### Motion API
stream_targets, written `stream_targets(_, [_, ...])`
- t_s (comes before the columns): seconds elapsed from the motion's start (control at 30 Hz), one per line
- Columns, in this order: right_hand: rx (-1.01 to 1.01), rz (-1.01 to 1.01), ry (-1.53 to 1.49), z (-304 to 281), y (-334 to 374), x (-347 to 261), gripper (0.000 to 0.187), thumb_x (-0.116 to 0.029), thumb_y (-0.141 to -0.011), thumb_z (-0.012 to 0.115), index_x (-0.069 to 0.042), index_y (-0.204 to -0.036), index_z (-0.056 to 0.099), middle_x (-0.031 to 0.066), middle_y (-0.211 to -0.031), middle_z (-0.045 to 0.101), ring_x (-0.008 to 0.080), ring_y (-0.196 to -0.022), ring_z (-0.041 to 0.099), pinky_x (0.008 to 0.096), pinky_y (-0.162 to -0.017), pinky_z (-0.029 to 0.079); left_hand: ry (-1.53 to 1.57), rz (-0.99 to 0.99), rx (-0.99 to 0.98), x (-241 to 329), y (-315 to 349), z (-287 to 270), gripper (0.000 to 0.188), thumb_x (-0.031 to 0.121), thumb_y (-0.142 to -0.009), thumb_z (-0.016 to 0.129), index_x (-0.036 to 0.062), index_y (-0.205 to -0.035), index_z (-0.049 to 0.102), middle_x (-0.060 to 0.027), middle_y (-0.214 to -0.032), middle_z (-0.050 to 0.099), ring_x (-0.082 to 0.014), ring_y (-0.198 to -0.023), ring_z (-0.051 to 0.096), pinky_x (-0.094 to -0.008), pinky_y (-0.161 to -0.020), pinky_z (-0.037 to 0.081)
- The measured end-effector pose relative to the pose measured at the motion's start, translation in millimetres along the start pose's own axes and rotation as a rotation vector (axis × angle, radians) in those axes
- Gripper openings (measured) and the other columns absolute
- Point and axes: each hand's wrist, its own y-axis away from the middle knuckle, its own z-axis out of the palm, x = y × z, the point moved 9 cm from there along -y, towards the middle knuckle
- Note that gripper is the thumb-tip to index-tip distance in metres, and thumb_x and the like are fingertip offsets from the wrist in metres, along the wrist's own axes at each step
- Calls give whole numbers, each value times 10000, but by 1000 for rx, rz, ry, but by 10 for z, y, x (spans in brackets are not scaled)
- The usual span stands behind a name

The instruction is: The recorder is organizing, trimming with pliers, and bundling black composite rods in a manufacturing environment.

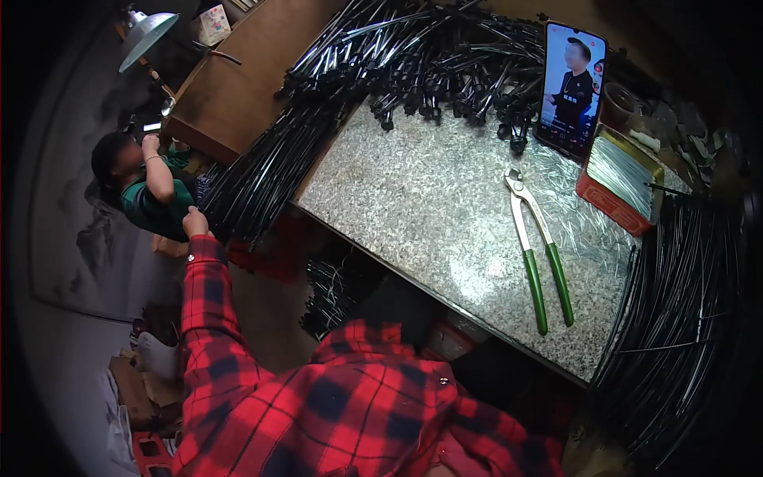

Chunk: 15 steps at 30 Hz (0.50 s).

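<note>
My left hand [196, 222] is stretched out to the far left, its arm in a red and black checked sleeve. The fingers are closed; what they hold, if anything, is too small to make out. Right beside it fans a thick bundle of long black cables [256, 181], hanging over the table's left edge. Green-handled nippers [534, 238] with a silver head lie on the speckled stone tabletop [413, 195], jaws away from me. Only the right sleeve shows at the lower edge; my right hand is out of view.
A heap of cables with black fittings [445, 75] covers the far side. A smartphone [568, 91] stands beside a red tin [612, 203] of thin pale strips. More black cables [675, 318] hang at right. A person in green [163, 199] sits near a brown cabinet [230, 87].
</note>
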Motion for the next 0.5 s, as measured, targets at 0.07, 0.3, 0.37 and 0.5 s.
stream_targets(0.07, [-24,14,59,44,323,124,314,-116,-955,358,-1,-1160,565,194,-1175,558,323,-1071,529,415,-901,427,143,48,-57,31,54,224,611,468,-919,454,-86,-1140,587,-199,-1054,649,-303,-959,613,-368,-853,455])
stream_targets(0.3, [-48,40,211,29,1446,219,350,-137,-975,327,-2,-1210,549,185,-1235,549,313,-1128,518,408,-941,419,106,-136,-496,-357,-84,470,828,629,-886,458,-128,-1218,506,-176,-1131,606,-229,-991,572,-331,-819,454])
stream_targets(0.37, [-86,67,308,-161,1985,368,360,-143,-981,319,-2,-1224,545,183,-1253,546,309,-1145,515,406,-953,416,276,-219,-652,-244,284,763,878,653,-883,439,-145,-1248,466,-190,-1188,577,-241,-1039,559,-326,-841,449])
stream_targets(0.5, [-142,134,493,-236,3525,676,376,-151,-990,306,-3,-1245,538,179,-1279,542,305,-1169,511,402,-970,413,335,74,-281,127,405,696,788,587,-897,487,-93,-1293,440,-244,-1267,528,-317,-1161,516,-350,-965,395])
